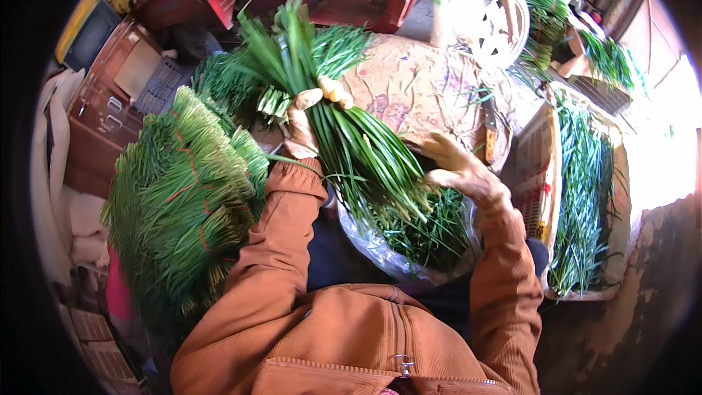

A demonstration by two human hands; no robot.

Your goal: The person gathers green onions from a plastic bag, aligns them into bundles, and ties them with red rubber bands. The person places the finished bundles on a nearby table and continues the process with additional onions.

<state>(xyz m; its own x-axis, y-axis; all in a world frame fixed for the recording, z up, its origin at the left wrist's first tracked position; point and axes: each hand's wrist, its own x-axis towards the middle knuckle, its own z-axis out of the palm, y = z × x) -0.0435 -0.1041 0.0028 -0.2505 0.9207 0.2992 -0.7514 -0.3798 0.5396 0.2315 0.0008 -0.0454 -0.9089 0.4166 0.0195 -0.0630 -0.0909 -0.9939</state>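
Stacked tied green chive bundles (183, 197) at left. Left hand (311, 121) clamps long green chive bunch (351, 139), running diagonally, tips lower-right; right hand (457, 168) spread flat on it.

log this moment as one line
left hand: gripping chive bunch | right hand: on chives in basin | stacked bundles at left

A cluttered vegetable-sorting workshop: stacked tied chive bundles (183, 197), crates (537, 175) of greens.

2 hands (303, 128), 1 held chive bunch (351, 146), 1 stack of tied bunches (183, 197), 1 knife (490, 128), 1 crate (537, 175).
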